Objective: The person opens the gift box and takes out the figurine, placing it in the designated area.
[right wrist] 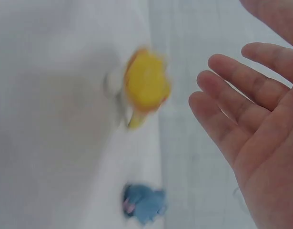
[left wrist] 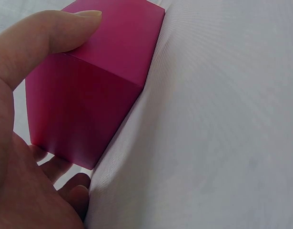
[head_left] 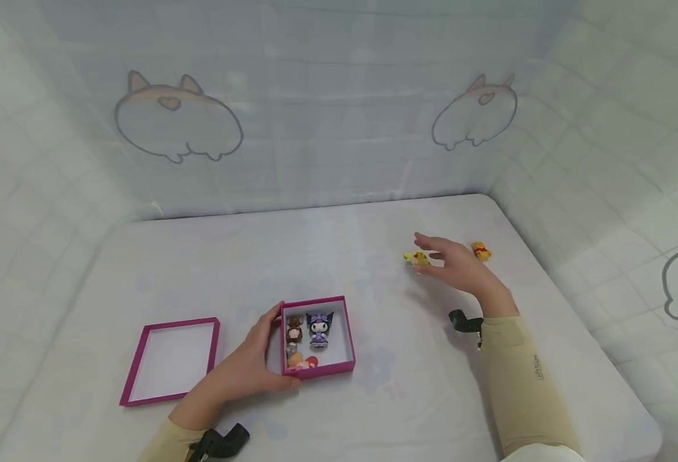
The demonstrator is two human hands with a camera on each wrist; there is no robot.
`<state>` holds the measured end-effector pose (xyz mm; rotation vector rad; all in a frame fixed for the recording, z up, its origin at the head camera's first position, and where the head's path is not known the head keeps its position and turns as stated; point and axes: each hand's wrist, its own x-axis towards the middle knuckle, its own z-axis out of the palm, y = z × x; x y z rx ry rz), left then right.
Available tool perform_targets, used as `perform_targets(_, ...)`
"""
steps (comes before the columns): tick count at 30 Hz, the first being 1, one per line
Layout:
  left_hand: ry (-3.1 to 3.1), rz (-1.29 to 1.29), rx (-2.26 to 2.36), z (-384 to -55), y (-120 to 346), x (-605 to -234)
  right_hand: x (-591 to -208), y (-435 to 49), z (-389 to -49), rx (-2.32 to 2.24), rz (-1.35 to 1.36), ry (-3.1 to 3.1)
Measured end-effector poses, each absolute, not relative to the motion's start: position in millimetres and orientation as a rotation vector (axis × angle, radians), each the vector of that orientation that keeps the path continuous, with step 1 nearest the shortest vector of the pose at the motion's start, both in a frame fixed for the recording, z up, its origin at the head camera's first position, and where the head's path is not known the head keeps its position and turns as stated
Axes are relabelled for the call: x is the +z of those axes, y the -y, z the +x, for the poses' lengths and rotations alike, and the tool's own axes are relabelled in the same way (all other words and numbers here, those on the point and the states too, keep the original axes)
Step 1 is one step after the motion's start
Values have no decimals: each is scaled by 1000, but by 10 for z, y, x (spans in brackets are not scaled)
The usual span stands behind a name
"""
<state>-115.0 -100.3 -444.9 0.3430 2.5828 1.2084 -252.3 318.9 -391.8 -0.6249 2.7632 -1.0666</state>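
Observation:
My left hand (head_left: pixel 249 362) grips the left side of a small magenta box (head_left: pixel 349 333), thumb along the front wall and fingers behind. In the left wrist view, the thumb presses on the magenta box (left wrist: pixel 113 43). Inside lie a brown bear figurine (head_left: pixel 295 328), a black and purple figurine (head_left: pixel 319 330) and orange and red ones (head_left: pixel 304 363). Over at the right, my right hand (head_left: pixel 457 264) hovers with fingers extended beside a yellow figurine (head_left: pixel 420 258). A blurred yellow figurine (right wrist: pixel 147 81) shows off the fingertips in the right wrist view, the palm holding nothing.
A magenta-rimmed lid (head_left: pixel 216 346), white inside, lies left of the box. Behind the right hand stands a yellow bear figurine in red (head_left: pixel 481 250). The right wrist view shows a blue figurine (right wrist: pixel 144 203). White curtains border the white-covered table (head_left: pixel 229 256).

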Motion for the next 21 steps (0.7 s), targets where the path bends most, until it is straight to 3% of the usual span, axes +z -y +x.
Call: perform_targets(21,-2573,303,1168,-1230,875,-4427,-3668,-2204,-2017,-1146,-1217,-2698)
